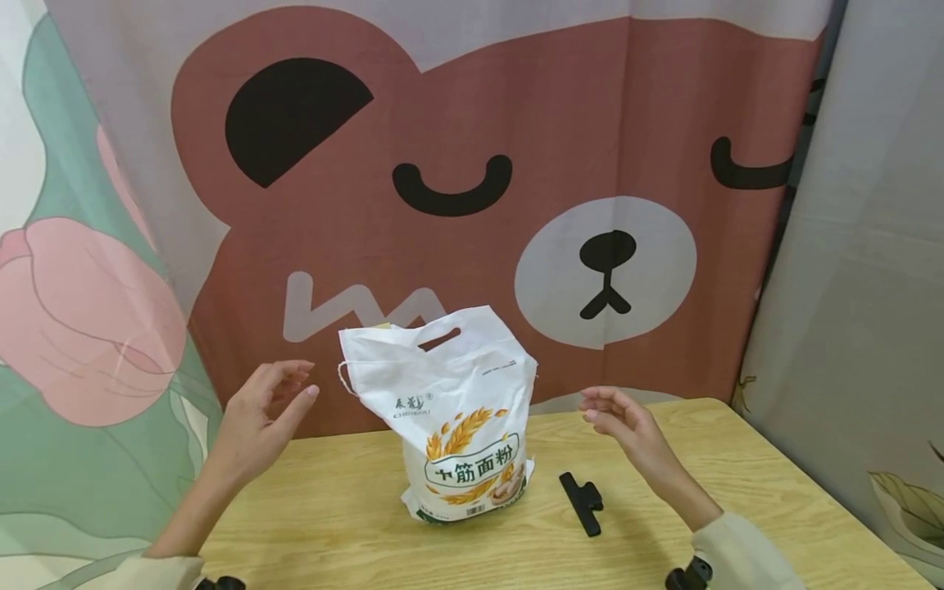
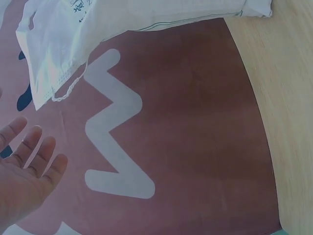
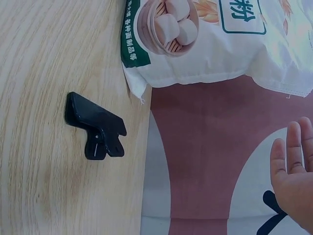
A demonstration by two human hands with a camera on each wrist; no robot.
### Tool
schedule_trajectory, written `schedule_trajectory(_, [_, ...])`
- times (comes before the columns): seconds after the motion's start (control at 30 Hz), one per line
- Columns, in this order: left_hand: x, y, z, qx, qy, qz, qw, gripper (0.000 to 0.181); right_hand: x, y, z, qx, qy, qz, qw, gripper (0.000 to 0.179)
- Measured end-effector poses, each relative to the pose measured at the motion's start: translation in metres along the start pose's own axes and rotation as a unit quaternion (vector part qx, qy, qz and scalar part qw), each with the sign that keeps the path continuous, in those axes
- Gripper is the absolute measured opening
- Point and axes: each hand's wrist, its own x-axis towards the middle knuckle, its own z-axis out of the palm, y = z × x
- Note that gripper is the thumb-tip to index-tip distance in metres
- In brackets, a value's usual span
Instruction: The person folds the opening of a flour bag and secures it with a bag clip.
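A white flour bag (image 1: 472,426) with wheat ears and green lettering stands upright on the table, its top leaning left. A slot handle is cut near its top edge, and a loose string loop (image 2: 73,88) hangs from one corner. My left hand (image 1: 264,416) is held in the air left of the bag, fingers relaxed, touching nothing. To the right of the bag, my right hand (image 1: 621,426) hovers with loosely bent fingers, also apart from everything. Between the bag and my right hand lies a black bag clip (image 1: 583,502) on the tabletop.
The light wood table (image 1: 317,508) ends at a curtain (image 1: 472,254) printed with a brown bear, close behind the bag. A pale grey curtain (image 1: 848,287) hangs along the right side. Dark wrist straps (image 1: 689,574) sit near the sleeves.
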Motion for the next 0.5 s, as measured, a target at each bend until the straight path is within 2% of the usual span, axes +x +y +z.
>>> schedule_trajectory(0.5, [0.0048, 0.0011, -0.0063, 0.043, -0.032, 0.008, 0.9985, 0.031, 0.0012, 0.0005, -0.0015, 0.01, -0.009, 0.01, 0.9999, 0.032])
